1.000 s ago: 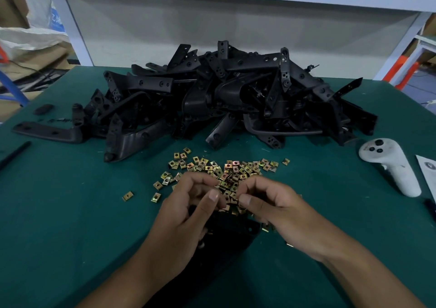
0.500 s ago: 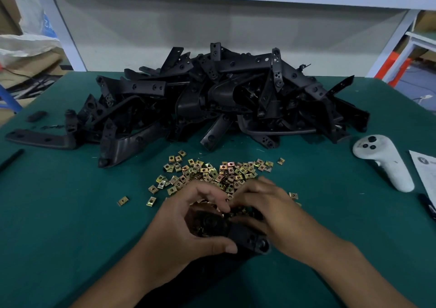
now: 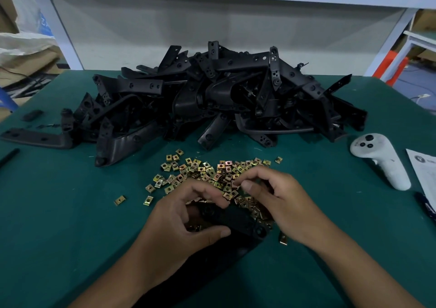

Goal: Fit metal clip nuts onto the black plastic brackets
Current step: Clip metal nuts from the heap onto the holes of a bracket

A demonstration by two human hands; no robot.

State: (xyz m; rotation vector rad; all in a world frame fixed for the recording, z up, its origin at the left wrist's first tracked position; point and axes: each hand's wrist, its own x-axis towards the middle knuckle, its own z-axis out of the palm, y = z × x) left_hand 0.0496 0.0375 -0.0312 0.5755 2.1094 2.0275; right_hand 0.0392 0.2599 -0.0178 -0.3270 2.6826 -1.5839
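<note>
A: Where is the bracket being worked on?

B: A flat black plastic bracket with a round hole at its end [image 3: 238,221] lies on the green felt-covered table [image 3: 59,213], close to the person. The left hand [image 3: 179,225] grips it, thumb curled along its near edge and fingers arched over the top.

A: And the other hand?

B: The right hand [image 3: 278,197] has its fingers bent down into the scattered pile of small square brass-coloured metal clip nuts [image 3: 207,173], thumb and forefinger tips close together. Whether a nut sits between them I cannot tell.

A: How do the nuts lie?

B: Spread between the hands and the big heap of black plastic brackets [image 3: 212,100] further back. Two stray nuts lie apart on the left.

A: Anything else around?

B: A white handheld controller with dark buttons [image 3: 379,161] rests on the right, with a white printed paper sheet [image 3: 424,173] just beside it at the edge.
</note>
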